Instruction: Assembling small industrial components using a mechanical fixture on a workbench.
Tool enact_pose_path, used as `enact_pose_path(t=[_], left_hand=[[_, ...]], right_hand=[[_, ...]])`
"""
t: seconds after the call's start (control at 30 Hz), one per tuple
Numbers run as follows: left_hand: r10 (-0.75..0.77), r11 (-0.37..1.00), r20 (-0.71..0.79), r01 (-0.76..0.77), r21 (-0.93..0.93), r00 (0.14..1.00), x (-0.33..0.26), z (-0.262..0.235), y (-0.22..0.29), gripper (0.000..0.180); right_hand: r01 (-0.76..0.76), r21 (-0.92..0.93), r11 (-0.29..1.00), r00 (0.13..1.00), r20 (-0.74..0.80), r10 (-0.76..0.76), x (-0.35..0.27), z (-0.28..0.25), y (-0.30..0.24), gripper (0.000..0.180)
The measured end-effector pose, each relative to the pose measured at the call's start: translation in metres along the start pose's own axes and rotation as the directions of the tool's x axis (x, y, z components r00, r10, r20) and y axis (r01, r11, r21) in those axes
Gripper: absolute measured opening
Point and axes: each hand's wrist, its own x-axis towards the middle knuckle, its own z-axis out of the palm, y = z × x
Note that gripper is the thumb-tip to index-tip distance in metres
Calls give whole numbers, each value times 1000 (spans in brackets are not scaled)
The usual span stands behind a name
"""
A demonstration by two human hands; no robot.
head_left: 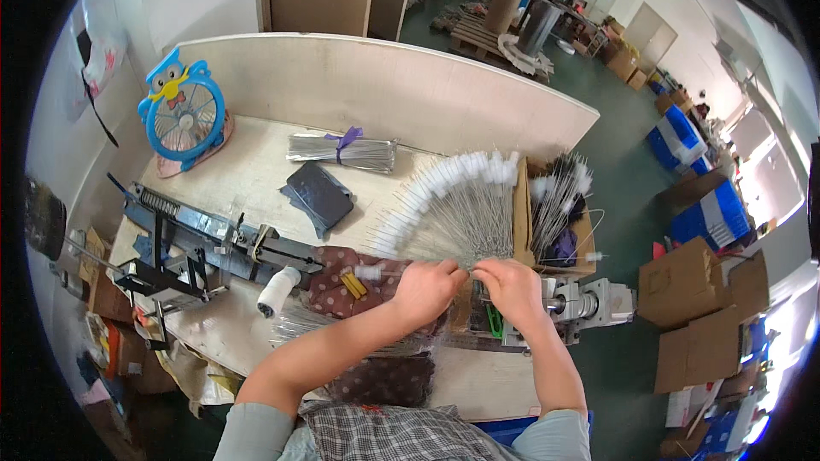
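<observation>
My left hand [425,288] and my right hand [510,284] meet at the base of a fan of thin wire brushes with white tips [444,205] spread across the wooden bench [248,171]. Both hands pinch wire stems near the fan's lower end, fingers closed around them. A metal machine [581,300] sits right under and beside my right hand. A white spool [278,289] lies left of my left hand, on the end of a long dark metal jig [205,235].
A cardboard box [559,218] holding more brushes stands at the right of the fan. A tied bundle of wires with a purple ribbon [342,151], a dark pad [320,192] and a blue fan [182,115] lie farther back. Cardboard boxes [692,290] stand on the floor at right.
</observation>
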Motion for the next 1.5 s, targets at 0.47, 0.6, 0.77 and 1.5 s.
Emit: enact_pose_path(t=[0.47,0.6,0.77,1.5], left_hand=[[-398,873,-148,324,-366,905,-123,-86,-15,14],[-788,426,-21,521,-740,615,-166,-106,-36,13],[-839,-390,382,62,-919,388,-156,-133,-37,31],[-783,93,118,302,-949,611,-130,-52,-47,15]], right_hand=[[362,335,870,884,172,-434,62,58,-73,10],[399,302,866,888,107,-447,70,91,-106,8],[355,198,914,920,100,-379,68,108,-129,7],[338,246,908,929,69,-365,2,98,-89,23]])
